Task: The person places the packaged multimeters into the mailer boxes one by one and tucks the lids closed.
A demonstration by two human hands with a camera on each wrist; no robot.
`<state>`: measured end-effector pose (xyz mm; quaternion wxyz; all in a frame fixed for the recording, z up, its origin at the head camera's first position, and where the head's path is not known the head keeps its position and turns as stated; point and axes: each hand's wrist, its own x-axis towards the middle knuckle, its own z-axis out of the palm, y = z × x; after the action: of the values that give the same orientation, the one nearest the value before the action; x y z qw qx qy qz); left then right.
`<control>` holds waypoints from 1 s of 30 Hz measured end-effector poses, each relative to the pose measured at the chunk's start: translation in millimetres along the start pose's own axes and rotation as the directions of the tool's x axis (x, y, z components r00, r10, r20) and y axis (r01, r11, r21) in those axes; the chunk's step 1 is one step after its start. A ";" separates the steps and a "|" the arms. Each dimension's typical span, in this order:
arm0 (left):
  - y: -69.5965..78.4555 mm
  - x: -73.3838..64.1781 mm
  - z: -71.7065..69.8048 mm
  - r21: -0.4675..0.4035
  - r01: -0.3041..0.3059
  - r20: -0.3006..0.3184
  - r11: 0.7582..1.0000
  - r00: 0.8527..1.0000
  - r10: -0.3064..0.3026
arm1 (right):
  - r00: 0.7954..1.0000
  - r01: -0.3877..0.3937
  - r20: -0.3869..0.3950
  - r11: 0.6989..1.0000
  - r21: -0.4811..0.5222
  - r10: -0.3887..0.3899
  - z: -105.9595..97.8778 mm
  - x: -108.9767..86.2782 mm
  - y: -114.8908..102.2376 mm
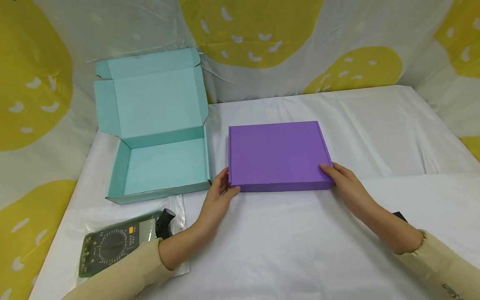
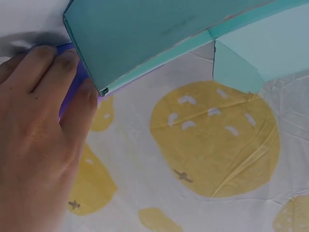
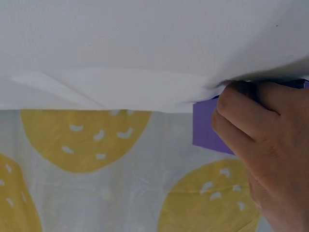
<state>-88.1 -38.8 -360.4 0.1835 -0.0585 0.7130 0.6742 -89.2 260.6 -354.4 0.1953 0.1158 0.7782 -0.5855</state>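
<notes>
A closed purple cardboard box (image 1: 277,154) lies flat on the white cloth in the middle of the head view. My left hand (image 1: 217,203) grips its near left corner, thumb at the front face and fingers along the left side. At the near right corner my right hand (image 1: 348,187) holds the box with the thumb on the lid and the fingers round the side, partly hidden. The left wrist view shows my left fingers (image 2: 53,72) between the purple box and a teal box (image 2: 140,38). In the right wrist view, curled right fingers (image 3: 246,116) cover the purple box's corner.
The teal box (image 1: 114,171) stands left with its lid (image 1: 157,102) raised and nothing inside. A multimeter (image 1: 112,246) in a clear plastic bag lies nearer, partly behind my left sleeve. The white cloth (image 1: 285,246) meets a fabric backdrop (image 1: 262,83) with yellow shapes.
</notes>
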 end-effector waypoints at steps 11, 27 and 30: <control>-1.8 -3.4 -2.1 -0.018 -0.038 0.072 0.999 0.997 0.039 | 1.000 0.009 0.028 0.990 0.144 -0.014 2.6 2.2 -2.9; -1.0 -2.5 -1.2 -0.016 -0.019 0.049 1.000 0.999 0.020 | 0.998 -0.018 0.059 0.952 0.304 0.000 -2.4 3.8 -2.8; -1.4 -3.1 -1.2 -0.017 -0.017 0.048 1.000 0.999 0.018 | 0.998 -0.012 0.060 0.949 0.314 -0.007 -3.0 4.2 -2.4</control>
<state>-85.0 -40.6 -360.6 0.1942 -0.0377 0.7034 0.6827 -94.5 262.6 -353.5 0.1986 0.1288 0.6688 -0.7048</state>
